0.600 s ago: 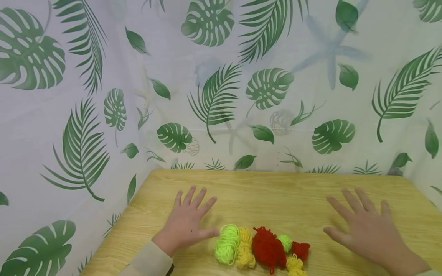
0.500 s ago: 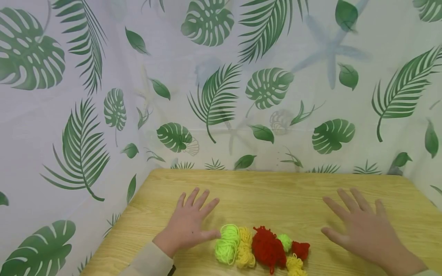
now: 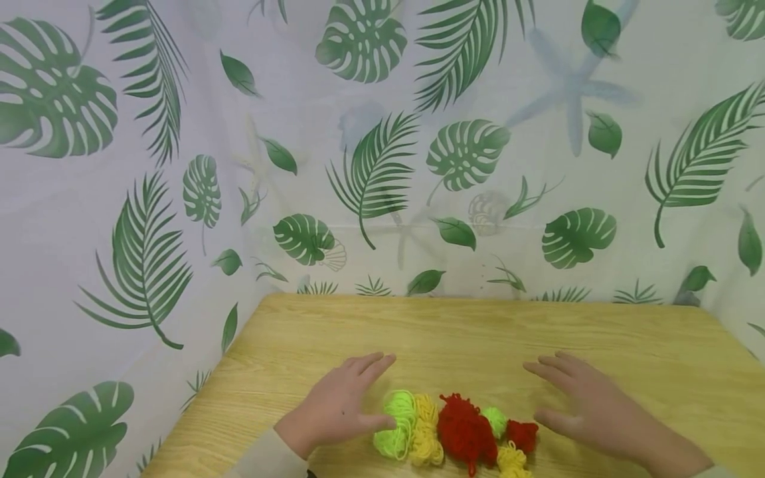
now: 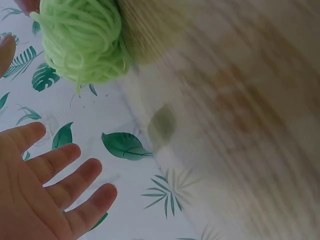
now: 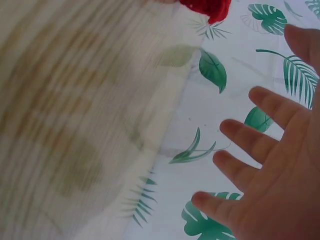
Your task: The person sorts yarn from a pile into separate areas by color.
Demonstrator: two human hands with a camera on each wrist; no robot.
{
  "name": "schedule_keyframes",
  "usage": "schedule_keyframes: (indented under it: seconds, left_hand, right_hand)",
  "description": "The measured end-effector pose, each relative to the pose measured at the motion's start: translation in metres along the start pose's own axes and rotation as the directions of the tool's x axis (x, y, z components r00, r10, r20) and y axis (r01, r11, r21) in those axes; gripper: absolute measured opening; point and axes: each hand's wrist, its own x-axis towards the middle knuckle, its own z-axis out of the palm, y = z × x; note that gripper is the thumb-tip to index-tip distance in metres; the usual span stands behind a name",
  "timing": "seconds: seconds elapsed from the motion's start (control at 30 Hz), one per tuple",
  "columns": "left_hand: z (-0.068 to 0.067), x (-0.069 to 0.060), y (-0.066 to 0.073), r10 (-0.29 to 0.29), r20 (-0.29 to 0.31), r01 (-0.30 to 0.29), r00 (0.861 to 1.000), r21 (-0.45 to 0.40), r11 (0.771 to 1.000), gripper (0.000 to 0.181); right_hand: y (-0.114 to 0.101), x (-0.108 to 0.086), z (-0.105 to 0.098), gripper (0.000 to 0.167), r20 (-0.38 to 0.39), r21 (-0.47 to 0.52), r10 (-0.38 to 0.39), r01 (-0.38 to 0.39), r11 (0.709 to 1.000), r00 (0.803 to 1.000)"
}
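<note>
Several bundles of yarn lie in a row near the front of the wooden table. From the left come a large neon green skein (image 3: 396, 443), a yellow skein (image 3: 426, 435) and a large red bundle (image 3: 466, 433). To their right sit a small green ball (image 3: 495, 422), a small red bundle (image 3: 523, 436) and a small yellow one (image 3: 512, 459). My left hand (image 3: 337, 408) is beside the green skein, its thumb overlapping it in the head view; contact is unclear. My right hand (image 3: 600, 411) hovers right of the small red bundle. Both palms face inward, fingers extended, holding nothing.
The wood-grain table (image 3: 454, 332) reaches back to a white curtain (image 3: 514, 86) printed with green leaves. This curtain also hangs along the left side and at the right edge.
Both hands have moved inward toward the yarn and slightly nearer to me. They have turned from palms down to palms facing each other, with spread fingers drawn closer together. The yarn stays put.
</note>
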Motion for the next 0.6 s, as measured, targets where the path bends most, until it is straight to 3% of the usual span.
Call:
schedule_keyframes:
  seconds: [0.3, 0.43, 0.6]
  left_hand:
    - [0.007, 0.001, 0.009, -0.043, 0.12, 0.062, 0.992, -0.166, 0.984, 0.094]
    - [0.012, 0.002, 0.011, -0.044, 0.166, 0.078, 0.985, -0.201, 0.977, 0.096]
    - [0.016, 0.001, 0.014, -0.052, 0.211, 0.094, 0.976, -0.198, 0.976, 0.091]
  right_hand:
    - [-0.021, 0.007, 0.008, 0.062, 0.159, 0.2, -0.027, -0.006, 0.98, 0.987]
    - [-0.027, 0.013, 0.013, 0.062, 0.204, 0.25, -0.056, 0.003, 0.968, 0.977]
    - [-0.033, 0.02, 0.019, 0.062, 0.285, 0.321, -0.057, -0.039, 0.946, 0.957]
